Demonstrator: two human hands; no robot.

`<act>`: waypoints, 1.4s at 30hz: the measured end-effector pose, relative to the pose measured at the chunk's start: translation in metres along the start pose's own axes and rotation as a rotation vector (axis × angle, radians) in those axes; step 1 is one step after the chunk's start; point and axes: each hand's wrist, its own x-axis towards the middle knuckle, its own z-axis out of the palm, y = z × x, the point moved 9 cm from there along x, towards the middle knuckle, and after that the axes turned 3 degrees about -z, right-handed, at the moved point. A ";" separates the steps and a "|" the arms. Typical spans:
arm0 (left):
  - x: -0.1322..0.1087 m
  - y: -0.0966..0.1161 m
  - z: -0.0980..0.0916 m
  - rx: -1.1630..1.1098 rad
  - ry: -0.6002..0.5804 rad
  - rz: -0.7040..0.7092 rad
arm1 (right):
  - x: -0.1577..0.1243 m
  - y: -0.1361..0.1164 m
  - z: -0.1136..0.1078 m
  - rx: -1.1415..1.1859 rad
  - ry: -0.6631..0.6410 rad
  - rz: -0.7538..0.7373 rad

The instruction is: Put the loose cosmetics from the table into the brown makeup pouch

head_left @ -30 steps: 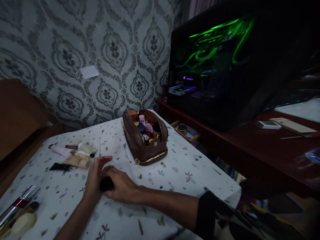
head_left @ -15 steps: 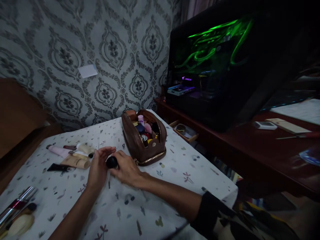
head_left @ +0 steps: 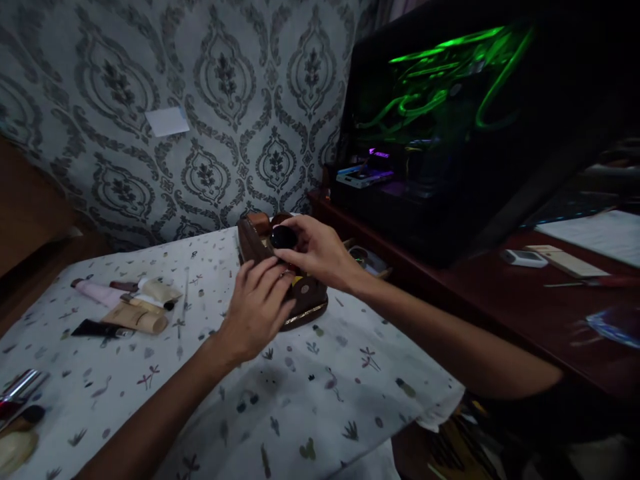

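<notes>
Right hand (head_left: pixel 320 253) with its grip closed on a small black jar (head_left: pixel 283 237) above the brown pouch (head_left: pixel 305 297), left hand (head_left: pixel 257 307) with loose open grip resting on the pouch, patterned worktop (head_left: pixel 300 400)

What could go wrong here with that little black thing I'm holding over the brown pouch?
1. The right hand grips the small black container only with its fingertips above the brown pouch. It might slip and roll across the tablecloth.
2. The pouch stands close to the table's far edge, and the left hand rests on its side. A firm push could tip or slide it toward that edge.
</notes>
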 end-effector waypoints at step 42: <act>-0.025 0.021 0.028 -0.145 0.066 0.090 | -0.010 0.036 0.013 -0.585 -0.954 -0.205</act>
